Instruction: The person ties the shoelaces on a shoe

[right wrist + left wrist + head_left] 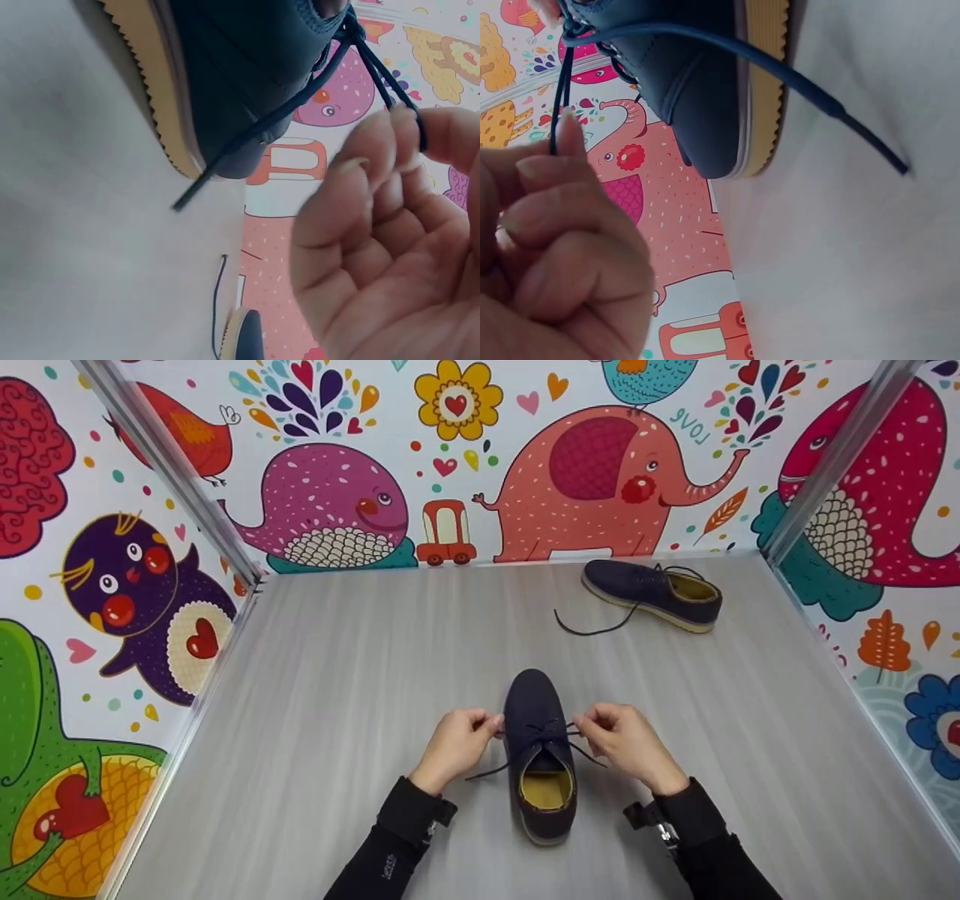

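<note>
A navy shoe (534,697) with a tan sole stands upright on the grey surface, its toe pointing away from me. Its dark shoelace (705,34) is knotted at the throat, with a loop drawn out to either side and a loose end hanging down each flank. On the left of the shoe, my left hand (459,742) pinches one loop between thumb and fingers. My right hand (626,742) pinches the other loop on the right side. Both loops look taut in the wrist views.
A second navy shoe (652,592) lies farther back to the right, with one end of its lace stretched out leftward on the grey table (360,660). Panels printed with cartoon animals (337,502) stand at the back and both sides, with metal posts (180,472) at the corners.
</note>
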`<state>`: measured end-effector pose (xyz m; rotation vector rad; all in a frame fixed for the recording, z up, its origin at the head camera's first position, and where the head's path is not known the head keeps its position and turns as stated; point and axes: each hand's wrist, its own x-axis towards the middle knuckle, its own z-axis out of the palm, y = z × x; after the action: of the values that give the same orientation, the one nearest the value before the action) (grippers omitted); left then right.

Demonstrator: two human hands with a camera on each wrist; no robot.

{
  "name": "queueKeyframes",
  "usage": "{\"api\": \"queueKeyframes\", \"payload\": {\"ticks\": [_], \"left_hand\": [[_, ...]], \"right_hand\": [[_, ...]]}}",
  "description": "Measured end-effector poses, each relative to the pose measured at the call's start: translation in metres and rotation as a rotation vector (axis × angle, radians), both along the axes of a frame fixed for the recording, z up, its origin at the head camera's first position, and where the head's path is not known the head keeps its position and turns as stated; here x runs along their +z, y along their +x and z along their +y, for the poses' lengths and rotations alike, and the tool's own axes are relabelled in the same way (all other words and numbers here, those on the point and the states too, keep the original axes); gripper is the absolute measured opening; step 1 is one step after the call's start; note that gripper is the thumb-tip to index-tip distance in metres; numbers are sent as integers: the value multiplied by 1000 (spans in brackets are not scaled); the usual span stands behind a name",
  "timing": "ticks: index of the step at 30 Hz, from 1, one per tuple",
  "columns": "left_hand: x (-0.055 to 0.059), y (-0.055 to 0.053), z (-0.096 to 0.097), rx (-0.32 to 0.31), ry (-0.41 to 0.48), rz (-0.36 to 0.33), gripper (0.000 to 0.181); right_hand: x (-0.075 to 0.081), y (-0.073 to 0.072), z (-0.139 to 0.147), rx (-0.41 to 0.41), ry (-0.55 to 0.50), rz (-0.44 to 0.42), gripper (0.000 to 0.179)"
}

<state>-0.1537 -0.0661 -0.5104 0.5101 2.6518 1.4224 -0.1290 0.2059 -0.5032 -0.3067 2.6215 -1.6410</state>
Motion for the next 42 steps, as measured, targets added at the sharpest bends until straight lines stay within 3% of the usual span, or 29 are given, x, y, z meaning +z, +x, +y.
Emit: {"api": "queueKeyframes", "payload": {"ticks": [7,13,17,22,31,35,42], "left_hand": [[-11,8,-4,70,-26,112,31],[-19,13,-5,95,-11,103,30],[-19,12,-7,85,1,54,29],[-17,10,-10,61,-2,5,29],[-16,7,-11,38,-43,60,31],[-15,8,-11,52,-66,78,32],[-15,13,-10,71,-117,139,32]], "right_hand": [[-16,3,2,-125,-34,36,29],[-32,6,6,-227,-66,-7,26],[-32,3,9,-195,-48,-30,22],[-26,-3,11,-86,11,-69,24],[-15,-2,15,91,125,-42,26],[-11,1,17,85,145,-28,25],[-18,5,18,-43,237,10,24]]}}
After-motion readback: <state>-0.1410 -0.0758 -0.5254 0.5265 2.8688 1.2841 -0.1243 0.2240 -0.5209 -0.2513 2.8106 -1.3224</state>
